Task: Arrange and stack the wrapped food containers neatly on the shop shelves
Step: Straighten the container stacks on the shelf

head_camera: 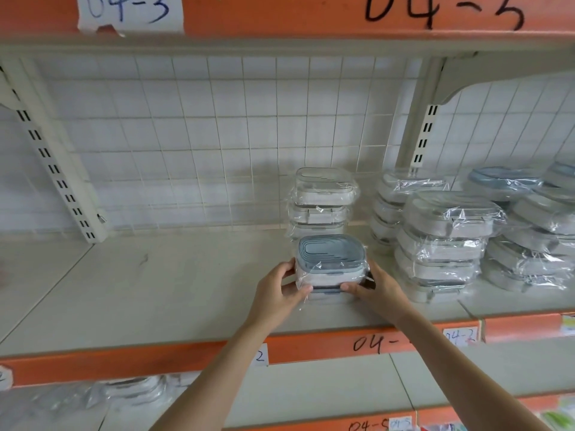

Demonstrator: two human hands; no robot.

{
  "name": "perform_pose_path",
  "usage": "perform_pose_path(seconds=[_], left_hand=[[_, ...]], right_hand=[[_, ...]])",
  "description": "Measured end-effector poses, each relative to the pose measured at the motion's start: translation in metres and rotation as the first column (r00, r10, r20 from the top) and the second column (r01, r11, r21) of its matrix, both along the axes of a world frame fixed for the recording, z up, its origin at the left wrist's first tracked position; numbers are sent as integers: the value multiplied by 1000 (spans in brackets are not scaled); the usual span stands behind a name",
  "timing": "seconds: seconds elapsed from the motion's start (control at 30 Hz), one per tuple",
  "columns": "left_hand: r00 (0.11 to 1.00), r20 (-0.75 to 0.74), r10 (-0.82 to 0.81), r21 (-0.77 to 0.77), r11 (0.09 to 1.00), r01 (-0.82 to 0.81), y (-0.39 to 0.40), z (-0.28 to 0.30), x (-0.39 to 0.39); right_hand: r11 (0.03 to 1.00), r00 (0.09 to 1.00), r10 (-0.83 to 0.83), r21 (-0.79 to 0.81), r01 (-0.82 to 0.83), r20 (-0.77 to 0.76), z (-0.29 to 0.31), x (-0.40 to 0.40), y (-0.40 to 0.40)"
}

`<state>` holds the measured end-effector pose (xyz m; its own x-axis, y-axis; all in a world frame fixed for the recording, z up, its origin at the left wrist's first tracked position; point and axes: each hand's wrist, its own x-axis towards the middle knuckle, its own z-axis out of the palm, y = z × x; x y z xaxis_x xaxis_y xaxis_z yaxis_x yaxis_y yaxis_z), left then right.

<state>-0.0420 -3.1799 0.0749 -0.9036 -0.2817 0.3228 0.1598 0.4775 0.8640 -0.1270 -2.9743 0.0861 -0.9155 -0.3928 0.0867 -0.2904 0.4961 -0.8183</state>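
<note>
the left hand point(281, 286) is gripping the left end of the blue-lidded container point(330, 262); the right hand point(371, 286) is gripping the right end. the container is sitting mid-shelf point(155, 290) on another, before the white stack point(323, 200), long axis running left-right, both hands equally near.

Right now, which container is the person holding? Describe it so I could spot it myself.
Find the middle shelf with the orange front edge. Near its centre, both hands, left hand and right hand, grip a wrapped container sitting atop another, in front of a white-lidded stack. Its blue lid sets it apart from that stack.
</note>
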Motion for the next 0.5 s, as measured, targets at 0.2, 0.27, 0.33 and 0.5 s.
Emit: perform_pose_path(seconds=[0.2, 0.27, 0.33, 0.5], left_hand=[[1000, -21, 23, -165, 986, -26, 3, -1, -1], [1000, 0, 25, -205, 979, -24, 3, -1, -1], [999, 21, 28, -236, 971, -22, 4, 1, -2], [991, 49, 122, -356, 929, -97, 6, 2, 3]], right_hand=[[988, 993, -85, 123, 95, -88, -2, 2, -3], [983, 989, -102, 145, 117, -103, -3, 1, -4], [980, 988, -117, 152, 132, -102, -3, -1, -4], [980, 990, -98, 163, 115, -104, -5, -2, -3]])
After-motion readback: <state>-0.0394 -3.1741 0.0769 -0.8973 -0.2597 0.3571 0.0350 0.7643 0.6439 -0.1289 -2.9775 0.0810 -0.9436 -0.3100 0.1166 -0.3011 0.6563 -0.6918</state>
